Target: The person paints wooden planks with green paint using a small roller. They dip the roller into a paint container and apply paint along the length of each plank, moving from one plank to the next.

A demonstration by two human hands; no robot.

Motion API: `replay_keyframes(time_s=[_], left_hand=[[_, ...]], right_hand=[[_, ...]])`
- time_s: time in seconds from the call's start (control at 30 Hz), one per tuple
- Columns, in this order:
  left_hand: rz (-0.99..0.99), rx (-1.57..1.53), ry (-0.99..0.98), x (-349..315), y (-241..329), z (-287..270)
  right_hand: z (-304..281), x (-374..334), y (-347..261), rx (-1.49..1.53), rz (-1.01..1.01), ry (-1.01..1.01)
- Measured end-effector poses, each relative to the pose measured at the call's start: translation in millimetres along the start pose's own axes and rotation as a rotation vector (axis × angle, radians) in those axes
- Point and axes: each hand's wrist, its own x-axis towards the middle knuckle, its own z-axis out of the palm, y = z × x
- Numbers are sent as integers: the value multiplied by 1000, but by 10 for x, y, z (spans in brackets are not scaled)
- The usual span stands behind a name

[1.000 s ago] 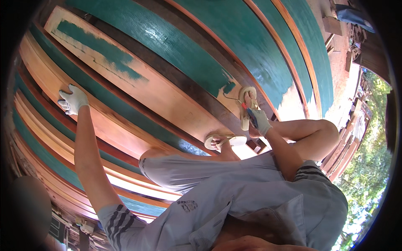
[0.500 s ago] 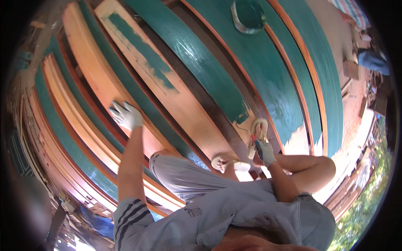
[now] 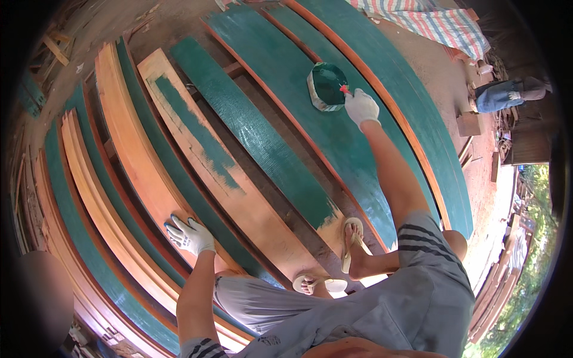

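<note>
In the upper right of the centre, the right hand [image 3: 362, 107] is now at the paint container [image 3: 316, 95], while half a second ago it was low in the frame, beside the right foot [image 3: 357, 255]. Its grip is closed around the red-handled tool [image 3: 344, 89], whose red part shows at the container's edge. I judge that the work has passed from spreading paint to taking paint. The green coat on the narrow board [image 3: 256, 143] ends in a ragged line right of the lower centre, with bare wood beyond it, so this board looks unfinished. The container stands on the wide green board [image 3: 280, 89], and dark green paint is inside. The left hand [image 3: 194, 235] remains on the bare plank [image 3: 134, 128], left of the lower centre; its grip is flat, fingers apart, holding nothing that I can see. The working end of the tool is hidden, so I cannot tell how deep it is in the paint. At the lower left, a blurred dark shape [image 3: 45, 292] covers the view, and the blue fabric [image 3: 498, 98] at the upper right is hard to make out.
</note>
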Motion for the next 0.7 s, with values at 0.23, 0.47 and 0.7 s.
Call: replay_keyframes(time_s=[0.23, 0.47, 0.7], left_hand=[[3, 9, -14, 11, -60, 18], [12, -12, 6, 81, -145, -13], [108, 32, 70, 21, 185, -158]], right_hand=[[241, 119, -63, -205, -68, -83], [328, -92, -98, -114, -36, -56], [185, -194, 402, 188, 122, -107]])
